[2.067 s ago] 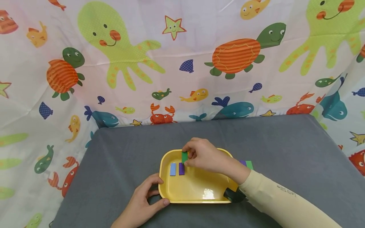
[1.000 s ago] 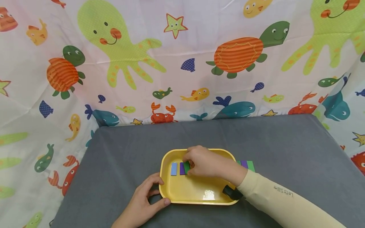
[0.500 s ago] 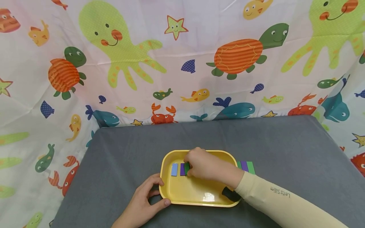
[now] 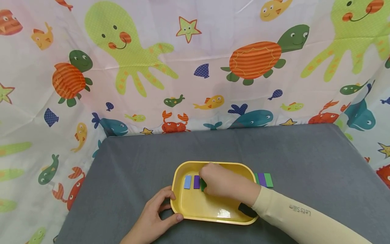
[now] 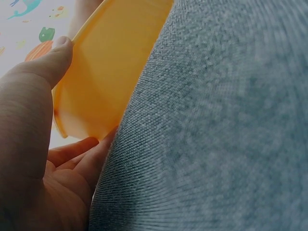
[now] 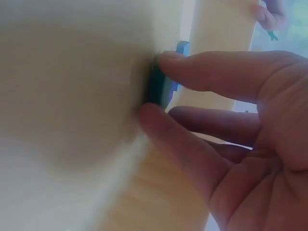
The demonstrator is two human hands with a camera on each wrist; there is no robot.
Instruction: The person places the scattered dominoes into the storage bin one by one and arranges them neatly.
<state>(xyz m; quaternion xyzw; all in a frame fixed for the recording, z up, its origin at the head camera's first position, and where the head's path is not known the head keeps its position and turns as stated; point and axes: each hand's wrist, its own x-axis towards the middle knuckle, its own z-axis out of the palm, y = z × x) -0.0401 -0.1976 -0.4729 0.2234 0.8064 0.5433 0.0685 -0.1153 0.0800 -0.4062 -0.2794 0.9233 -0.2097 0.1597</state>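
- Work position: we have the yellow tray [image 4: 210,206] on the grey cloth [image 4: 131,169], with both hands at it, apart from each other.
- Right hand [image 4: 226,181]: we pinch the green tile [image 4: 203,184] between thumb and finger, as the right wrist view confirms.
- Left hand [image 4: 156,213]: we grip the tray at its near left corner, thumb and fingers around the wall, which should steady it.
- Tile location: the green tile is inside the tray, toward the left part, just right of the purple tile [image 4: 196,182]. The light blue tile [image 4: 187,182] lies left of the purple one, with a gap between them. Part of the green tile is hidden by the hand; we cannot tell whether it lies flat on the tray floor.
- Outside the tray: beyond its right wall we see a second green tile [image 4: 256,178], a second purple tile [image 4: 261,180] and a light green tile [image 4: 268,180], side by side on the cloth.
- Step in hand: we judge this to be the placing of the green tile as third in the row.
- Next move: in our judgement, it calls for squaring the tile to its purple neighbour, seating it, then parting thumb and finger without dragging it. The left hand should hold the tray firm meanwhile.
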